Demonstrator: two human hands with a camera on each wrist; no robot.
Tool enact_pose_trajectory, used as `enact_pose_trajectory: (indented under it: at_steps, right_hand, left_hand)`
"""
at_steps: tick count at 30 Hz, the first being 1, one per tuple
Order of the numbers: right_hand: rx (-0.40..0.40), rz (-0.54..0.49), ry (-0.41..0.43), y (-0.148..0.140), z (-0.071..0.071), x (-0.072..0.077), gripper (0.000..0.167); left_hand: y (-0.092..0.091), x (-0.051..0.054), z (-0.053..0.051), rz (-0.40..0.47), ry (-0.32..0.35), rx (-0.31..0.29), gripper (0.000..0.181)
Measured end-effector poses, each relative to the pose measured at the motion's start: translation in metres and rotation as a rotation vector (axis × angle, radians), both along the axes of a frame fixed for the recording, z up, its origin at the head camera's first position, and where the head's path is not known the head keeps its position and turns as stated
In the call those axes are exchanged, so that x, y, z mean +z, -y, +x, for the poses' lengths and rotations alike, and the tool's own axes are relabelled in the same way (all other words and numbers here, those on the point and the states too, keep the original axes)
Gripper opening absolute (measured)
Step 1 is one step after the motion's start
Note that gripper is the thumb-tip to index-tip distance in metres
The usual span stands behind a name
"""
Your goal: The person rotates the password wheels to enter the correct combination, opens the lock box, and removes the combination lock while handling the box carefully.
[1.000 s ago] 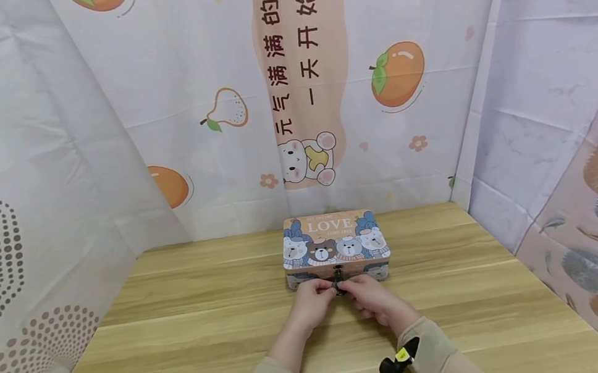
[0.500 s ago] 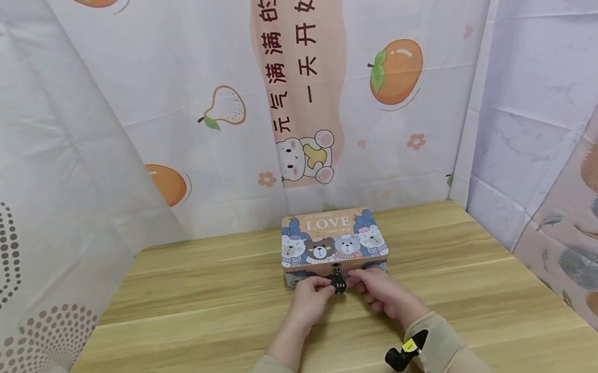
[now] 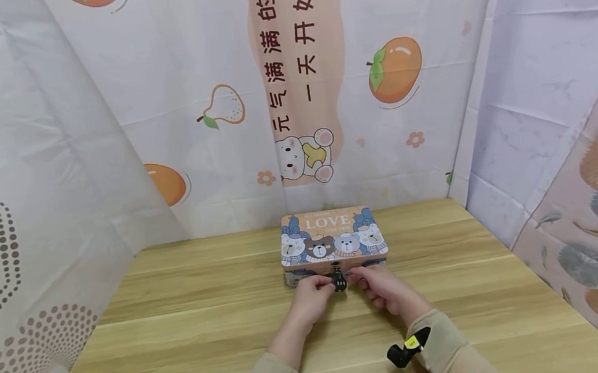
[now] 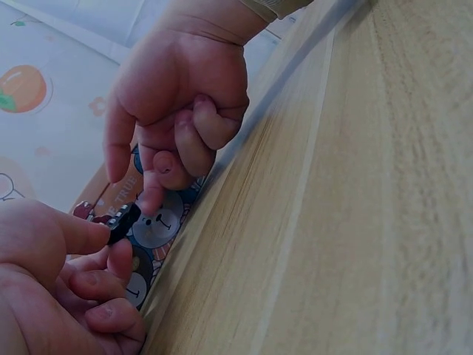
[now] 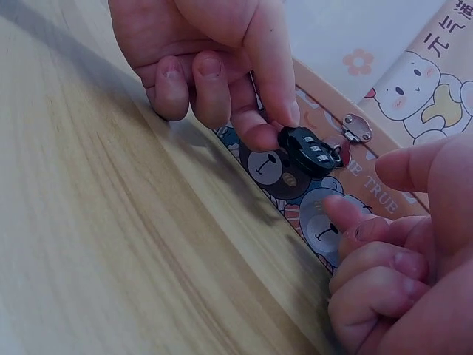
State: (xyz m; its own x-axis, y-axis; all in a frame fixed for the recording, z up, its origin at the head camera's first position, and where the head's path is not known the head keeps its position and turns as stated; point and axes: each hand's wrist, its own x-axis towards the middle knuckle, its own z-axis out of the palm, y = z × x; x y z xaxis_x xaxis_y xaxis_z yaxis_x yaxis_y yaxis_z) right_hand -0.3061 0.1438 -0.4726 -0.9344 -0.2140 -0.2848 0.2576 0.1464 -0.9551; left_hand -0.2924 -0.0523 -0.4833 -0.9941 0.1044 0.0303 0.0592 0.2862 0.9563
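Observation:
A small black combination padlock (image 5: 307, 151) hangs at the metal clasp (image 5: 356, 127) on the front of a tin box (image 3: 333, 235) printed with bears and "LOVE". My left hand (image 3: 311, 300) pinches the padlock's left side between thumb and forefinger, and its dials face outward. Just right of the lock is my right hand (image 3: 384, 288). In the right wrist view, the right thumb (image 5: 403, 168) and forefinger stand apart with nothing between them, while the other fingers curl loosely. Whether the right forefinger touches the lock is hard to tell. The box's lid is down.
The box stands near the back of a wood-grain table (image 3: 210, 328). Behind it hangs a fruit-patterned curtain (image 3: 208, 179), with more cloth at both sides. Black wrist cameras are strapped over both sleeves.
My right thumb and forefinger have come off the padlock and moved slightly right, uncovering its dials. My left hand has kept its pinch on the lock. The head view has shifted slightly.

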Motion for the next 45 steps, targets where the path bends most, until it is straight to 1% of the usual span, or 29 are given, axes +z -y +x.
enact_pose_trajectory:
  at_steps: [6, 9, 13, 17, 21, 26, 31, 34, 38, 41, 45]
  right_hand:
    - [0.032, -0.011, -0.021, 0.007, 0.001, -0.001, 0.031]
    - [0.058, -0.001, -0.032, 0.01, 0.002, -0.001, 0.03]
    - [0.071, 0.012, -0.049, 0.013, 0.003, -0.003, 0.029]
    - [0.086, -0.003, -0.068, 0.017, 0.003, -0.002, 0.026]
    - [0.103, -0.025, -0.073, 0.018, 0.003, -0.001, 0.021]
    - [0.103, -0.036, -0.059, 0.018, 0.003, -0.003, 0.018]
    - [0.097, -0.058, -0.042, 0.02, 0.004, -0.003, 0.019]
    - [0.1, -0.079, -0.045, 0.019, 0.004, -0.004, 0.021]
    - [0.099, -0.098, -0.04, 0.019, 0.005, -0.004, 0.02]
    - [0.096, -0.096, -0.034, 0.018, 0.005, -0.005, 0.019]
    - [0.092, -0.099, -0.03, 0.017, 0.003, -0.006, 0.02]
  left_hand:
    - [0.001, 0.0, 0.0, -0.003, -0.025, 0.001, 0.015]
    - [0.002, 0.001, 0.001, -0.014, -0.033, 0.002, 0.014]
    - [0.003, 0.002, 0.002, -0.02, -0.035, -0.006, 0.013]
    - [0.003, 0.003, 0.001, -0.016, -0.025, -0.007, 0.013]
    - [0.003, 0.004, -0.001, 0.0, 0.002, -0.004, 0.013]
    - [0.004, 0.006, 0.0, 0.006, 0.021, 0.011, 0.01]
    - [0.003, 0.007, 0.002, 0.003, 0.007, 0.031, 0.009]
    - [0.001, 0.007, 0.003, -0.005, -0.001, 0.041, 0.009]
    - [-0.001, 0.006, 0.003, -0.02, 0.001, 0.04, 0.008]
    - [-0.002, 0.006, 0.003, -0.026, 0.016, 0.038, 0.008]
    - [-0.001, 0.007, 0.002, -0.023, 0.019, 0.033, 0.009]
